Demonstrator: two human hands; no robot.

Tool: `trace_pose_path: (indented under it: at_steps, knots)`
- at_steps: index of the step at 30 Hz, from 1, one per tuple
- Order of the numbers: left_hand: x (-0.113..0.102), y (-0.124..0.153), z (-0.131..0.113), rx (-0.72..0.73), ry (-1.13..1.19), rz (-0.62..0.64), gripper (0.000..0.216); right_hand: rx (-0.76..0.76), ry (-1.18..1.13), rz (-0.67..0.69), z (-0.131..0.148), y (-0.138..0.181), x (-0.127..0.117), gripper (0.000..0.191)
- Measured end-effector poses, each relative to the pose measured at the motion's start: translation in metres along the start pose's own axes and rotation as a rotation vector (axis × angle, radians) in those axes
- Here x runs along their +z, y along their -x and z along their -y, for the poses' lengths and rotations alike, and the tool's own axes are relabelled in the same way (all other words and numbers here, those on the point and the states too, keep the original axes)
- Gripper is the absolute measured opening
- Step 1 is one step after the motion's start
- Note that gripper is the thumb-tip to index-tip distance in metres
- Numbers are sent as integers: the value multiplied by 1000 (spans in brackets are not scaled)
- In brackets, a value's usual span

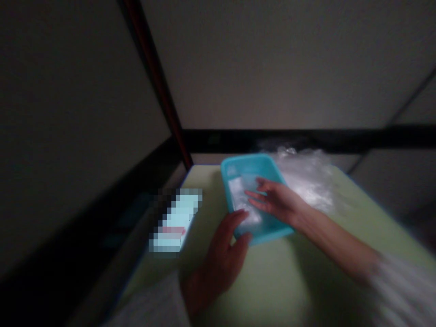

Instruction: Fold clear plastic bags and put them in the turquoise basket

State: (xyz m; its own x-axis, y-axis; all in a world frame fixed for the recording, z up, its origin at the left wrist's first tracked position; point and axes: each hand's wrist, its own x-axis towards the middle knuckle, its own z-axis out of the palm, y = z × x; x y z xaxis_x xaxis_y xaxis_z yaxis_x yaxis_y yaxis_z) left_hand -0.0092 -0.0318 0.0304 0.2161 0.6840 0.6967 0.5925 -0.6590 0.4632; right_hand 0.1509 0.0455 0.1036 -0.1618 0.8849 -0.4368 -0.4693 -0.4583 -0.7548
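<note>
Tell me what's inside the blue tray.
Clear, shiny plastic lies in the blue tray. The right hand covers part of the interior, the left hand its near-left corner; whatever's beneath them is hidden.

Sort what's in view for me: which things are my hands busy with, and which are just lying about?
In hand:
- turquoise plastic tray, left hand at its near left corner
- clear plastic packet inside it, right hand over it, fingers spread

Apparently lying about:
- crumpled clear plastic, beyond the tray
- bright rectangle on the left, too pixelated to identify
</note>
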Motion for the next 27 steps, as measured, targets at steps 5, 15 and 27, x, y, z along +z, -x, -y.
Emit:
trace_pose_path:
  at_steps: [5, 15, 27]
  knots:
    - [-1, -1, -1, 23, 5, -9, 26, -6, 87, -86, -5, -5, 0, 38]
    - [-3, -1, -1, 11, 15, 7, 23, -82, 196, -102, -8, -9, 2, 44]
    - [-2, 0, -1, 11, 3, 16, 22, -17, 162, -97, -8, -8, 7, 41]
